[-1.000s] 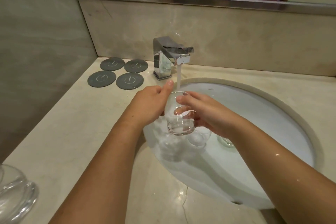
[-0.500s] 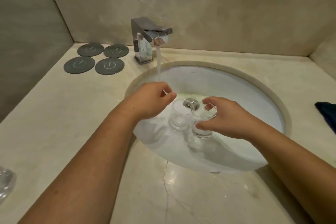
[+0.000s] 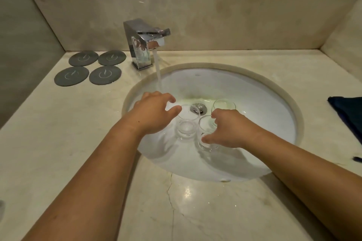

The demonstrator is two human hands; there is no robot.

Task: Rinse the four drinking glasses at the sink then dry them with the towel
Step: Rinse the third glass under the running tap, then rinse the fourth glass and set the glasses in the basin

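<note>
Three clear drinking glasses stand upright in the white sink basin (image 3: 254,143). My right hand (image 3: 233,131) grips the nearest glass (image 3: 205,143) from the side, thumb low and forefinger at its rim. A second glass (image 3: 187,125) stands just left of it, touching or almost touching. The third glass (image 3: 224,104) is behind my right hand, next to the drain (image 3: 198,108). My left hand (image 3: 153,113) hovers beside the second glass with its fingers loosely curled and holds nothing. A dark blue towel (image 3: 348,113) lies on the counter at the right edge.
The chrome tap (image 3: 145,43) is running, and its stream (image 3: 158,72) falls into the basin just behind my left hand. Several grey round coasters (image 3: 88,68) lie on the marble counter at the back left. Walls close in the counter behind and on both sides.
A second ago both hands held one glass under the stream. My right hand has lowered it into the basin beside the others, and my left hand has let go.
</note>
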